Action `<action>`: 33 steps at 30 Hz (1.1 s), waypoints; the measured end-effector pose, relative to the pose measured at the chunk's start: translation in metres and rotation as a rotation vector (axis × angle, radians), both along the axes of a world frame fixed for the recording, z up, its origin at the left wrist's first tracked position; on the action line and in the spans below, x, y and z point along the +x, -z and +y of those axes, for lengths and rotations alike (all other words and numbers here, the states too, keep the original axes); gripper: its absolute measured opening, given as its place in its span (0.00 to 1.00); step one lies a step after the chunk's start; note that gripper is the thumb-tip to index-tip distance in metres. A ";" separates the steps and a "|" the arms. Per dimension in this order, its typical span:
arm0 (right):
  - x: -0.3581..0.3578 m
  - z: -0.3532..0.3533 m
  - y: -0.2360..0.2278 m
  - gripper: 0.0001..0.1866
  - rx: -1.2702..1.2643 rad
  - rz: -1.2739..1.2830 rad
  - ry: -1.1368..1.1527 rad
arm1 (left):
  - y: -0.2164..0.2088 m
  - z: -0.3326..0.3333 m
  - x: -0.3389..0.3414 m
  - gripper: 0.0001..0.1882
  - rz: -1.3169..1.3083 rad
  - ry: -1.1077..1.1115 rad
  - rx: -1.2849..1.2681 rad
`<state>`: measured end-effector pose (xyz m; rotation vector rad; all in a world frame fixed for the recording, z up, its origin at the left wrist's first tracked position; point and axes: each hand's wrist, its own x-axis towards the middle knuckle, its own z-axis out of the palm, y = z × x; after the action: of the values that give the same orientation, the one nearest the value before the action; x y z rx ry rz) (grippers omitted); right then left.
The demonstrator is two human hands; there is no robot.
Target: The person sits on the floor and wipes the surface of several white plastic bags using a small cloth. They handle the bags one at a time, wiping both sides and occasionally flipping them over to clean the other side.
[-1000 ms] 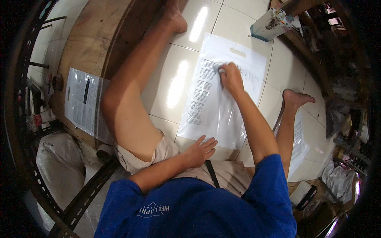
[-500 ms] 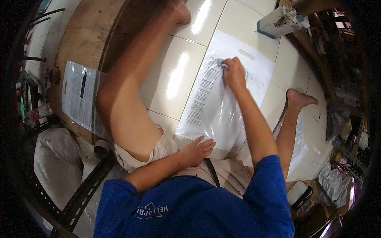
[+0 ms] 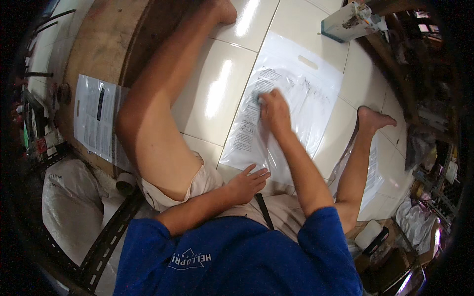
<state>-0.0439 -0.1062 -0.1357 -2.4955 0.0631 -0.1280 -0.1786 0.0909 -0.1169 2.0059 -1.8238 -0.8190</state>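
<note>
White flat plastic bag w/ black printed text (image 3: 302,118) lies on the glossy cream tile floor (image 3: 232,69), btwn the person's bent bare left leg (image 3: 163,108) and bare right leg (image 3: 358,170). Its oval cut-out handle slot (image 3: 307,61) is at the far end; dark smudgy marks (image 3: 316,91) sit just below the slot, R side. Film looks wrinkled around the middle, printed column runs down the L side.

R hand (image 3: 275,112) is over the bag's upper-L part, fingers curled, pinching a small blue-grey wad (image 3: 256,94) btwn thumb & fingertips, wad against the printed text. Exact material of wad: can't tell, mostly hidden.

L hand (image 3: 247,186) lies palm down by the lap of the beige shorts (image 3: 180,190), fingers loosely spread, holding nothing visible; fingertips at the bag's near edge, can't tell if touching.

Nearby: 2nd printed plastic bag (image 3: 94,126) on the brown wooden bench (image 3: 103,49), L of the left leg; 3rd printed plastic sheet or bag (image 3: 373,170) on the tiles, partly behind the right leg. Stained translucent white jerrycan w/ bluish base (image 3: 345,23) stands on the floor past the bag's far R corner. Lower L: bulky white sack (image 3: 69,202) beside a black perforated metal bar (image 3: 106,241).
</note>
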 end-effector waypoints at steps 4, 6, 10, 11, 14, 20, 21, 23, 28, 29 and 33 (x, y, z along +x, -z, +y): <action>0.041 -0.026 -0.025 0.13 0.057 0.080 0.009 | -0.014 -0.002 0.008 0.28 0.073 -0.055 0.074; 0.018 -0.017 -0.035 0.13 0.109 0.102 0.019 | -0.012 0.000 0.004 0.29 0.126 -0.125 0.085; -0.068 0.020 -0.037 0.14 0.159 0.170 -0.156 | -0.041 0.012 0.013 0.31 0.055 -0.266 0.259; -0.086 0.035 -0.036 0.14 0.152 0.210 -0.222 | -0.040 0.017 0.010 0.31 0.057 -0.287 0.336; -0.109 0.063 -0.023 0.13 0.075 0.224 -0.254 | -0.035 0.022 0.006 0.31 0.105 -0.335 0.397; 0.007 -0.003 0.007 0.06 -0.090 -0.038 0.036 | -0.040 0.023 0.007 0.34 0.033 -0.267 0.399; 0.031 -0.010 -0.003 0.05 -0.088 -0.025 0.075 | -0.041 0.024 0.008 0.34 0.024 -0.273 0.409; 0.045 -0.020 -0.015 0.05 -0.054 0.000 0.078 | -0.048 0.026 0.009 0.33 0.074 -0.323 0.425; -0.048 0.009 0.003 0.15 -0.022 0.113 -0.154 | -0.043 0.031 -0.001 0.33 0.043 -0.366 0.425; -0.078 0.032 -0.009 0.14 0.099 0.221 -0.167 | -0.042 0.032 0.000 0.33 0.049 -0.361 0.436; -0.109 0.060 -0.020 0.10 0.120 0.435 -0.133 | -0.040 0.031 0.001 0.32 0.084 -0.333 0.485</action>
<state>-0.1528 -0.0457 -0.1161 -2.3562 0.0819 0.4608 -0.1773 0.1216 -0.0773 2.4271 -1.2734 -1.3036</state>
